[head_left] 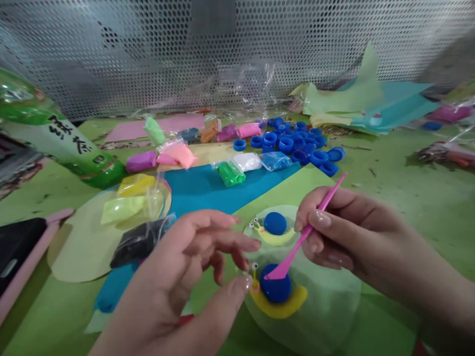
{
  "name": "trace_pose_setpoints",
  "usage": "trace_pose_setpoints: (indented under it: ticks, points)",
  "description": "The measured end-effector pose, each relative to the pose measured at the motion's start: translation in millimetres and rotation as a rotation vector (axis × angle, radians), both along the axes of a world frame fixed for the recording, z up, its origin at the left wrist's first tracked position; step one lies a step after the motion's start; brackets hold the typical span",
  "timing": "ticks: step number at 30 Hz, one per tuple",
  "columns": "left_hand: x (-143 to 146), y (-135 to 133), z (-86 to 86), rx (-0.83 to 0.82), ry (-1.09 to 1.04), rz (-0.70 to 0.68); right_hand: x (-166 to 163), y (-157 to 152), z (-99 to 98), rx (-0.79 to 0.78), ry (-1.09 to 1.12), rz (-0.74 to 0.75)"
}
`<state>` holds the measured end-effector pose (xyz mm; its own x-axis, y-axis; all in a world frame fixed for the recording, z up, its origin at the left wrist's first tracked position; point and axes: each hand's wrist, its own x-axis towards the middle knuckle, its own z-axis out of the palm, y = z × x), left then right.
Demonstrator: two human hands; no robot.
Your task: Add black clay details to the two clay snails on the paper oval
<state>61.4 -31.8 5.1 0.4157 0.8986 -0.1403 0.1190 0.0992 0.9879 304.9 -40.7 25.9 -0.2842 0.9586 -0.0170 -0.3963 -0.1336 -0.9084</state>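
Note:
A pink plastic clay knife [297,247] is pinched in my right hand [345,232]. Its flat blade end lies over the blue clay disc [281,290] of the nearer clay snail, which has a yellow body [280,309] and a googly eye. My left hand [200,267] hovers at that snail's head with fingers curved apart, thumb tip close to the eye stalk; contact there cannot be made out. Just beyond, a second clay snail [275,224] with a blue shell and pale yellow body lies on the same pale green paper circle [326,306].
Blue bottle caps [285,144] are heaped behind, beside wrapped clay packets [230,173]. At left stand a green tea bottle [74,133], a black packet [133,242] and a dark pink-edged device [20,252]. A perforated metal panel [166,54] closes off the back.

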Motion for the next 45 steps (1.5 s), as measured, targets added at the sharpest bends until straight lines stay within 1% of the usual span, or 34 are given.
trace_pose_setpoints:
  ticks: [2, 3, 4, 5, 6, 7, 9, 11, 14, 16, 18, 21, 22, 24, 27, 31, 33, 35, 39, 42, 45]
  points:
    - [-1.3, 1.8, 3.1, -0.152, -0.033, -0.069, 0.5, -2.2, 1.6, -0.018, -0.017, 0.005]
    - [0.4, -0.1, 6.2, -0.229, -0.034, -0.084, 0.4, -3.1, 2.3, -0.031, -0.02, 0.008]
    - [3.6, -3.3, 10.2, -0.277, -0.017, -0.057, 0.1, -3.9, 2.9, -0.046, -0.02, 0.017]
    - [8.1, -7.4, 15.0, -0.316, -0.02, -0.089, -0.3, -4.4, 3.5, -0.059, -0.018, 0.026]
    - [13.3, -11.7, 20.0, -0.292, 0.037, 0.065, -0.8, -4.8, 4.0, -0.072, -0.019, 0.035]
    - [18.8, -15.9, 25.0, -0.255, 0.075, 0.163, -1.2, -5.0, 4.3, -0.084, -0.025, 0.041]
    - [28.0, -22.3, 33.2, -0.201, 0.121, 0.217, -2.0, -5.5, 4.4, -0.099, -0.043, 0.049]
    - [32.6, -25.2, 38.3, -0.216, 0.138, 0.2, -2.4, -6.3, 3.8, -0.099, -0.056, 0.057]
    - [31.8, -25.3, 41.6, -0.22, 0.147, 0.158, -2.3, -7.9, 3.0, -0.089, -0.057, 0.065]
    - [29.0, -23.8, 41.3, -0.169, 0.135, 0.142, -2.1, -8.7, 3.5, -0.101, -0.056, 0.068]
    - [25.6, -20.7, 37.6, -0.151, 0.144, 0.131, -2.3, -9.1, 4.7, -0.13, -0.052, 0.076]
    - [19.5, -14.0, 26.2, -0.12, 0.174, 0.052, -2.9, -9.5, 6.2, -0.159, -0.042, 0.07]
    - [17.6, -11.8, 22.2, -0.083, 0.159, 0.006, -3.0, -9.7, 6.4, -0.158, -0.04, 0.072]
    - [15.0, -9.2, 16.1, -0.079, 0.177, 0.0, -2.9, -10.5, 5.9, -0.156, -0.036, 0.078]
    - [13.8, -9.2, 12.4, -0.082, 0.165, 0.02, -2.6, -11.0, 3.9, -0.155, -0.012, 0.077]
    - [13.7, -9.7, 12.6, 0.002, 0.171, 0.007, -3.4, -8.8, 2.2, -0.171, -0.008, 0.069]
    - [14.3, -8.9, 15.3, -0.022, 0.201, 0.02, -4.0, -7.4, 2.7, -0.174, -0.014, 0.068]
    - [15.9, -8.4, 19.9, -0.078, 0.257, 0.07, -4.4, -7.0, 3.5, -0.149, -0.007, 0.074]
    - [19.6, -8.8, 27.8, -0.066, 0.324, 0.105, -4.1, -8.7, 4.9, -0.144, -0.016, 0.063]
    - [20.0, -9.7, 28.2, -0.125, 0.332, 0.082, -2.4, -10.2, 4.1, -0.133, -0.039, 0.081]
    - [18.4, -9.8, 25.1, -0.092, 0.327, 0.079, 0.9, -11.9, 1.9, -0.093, -0.039, 0.089]
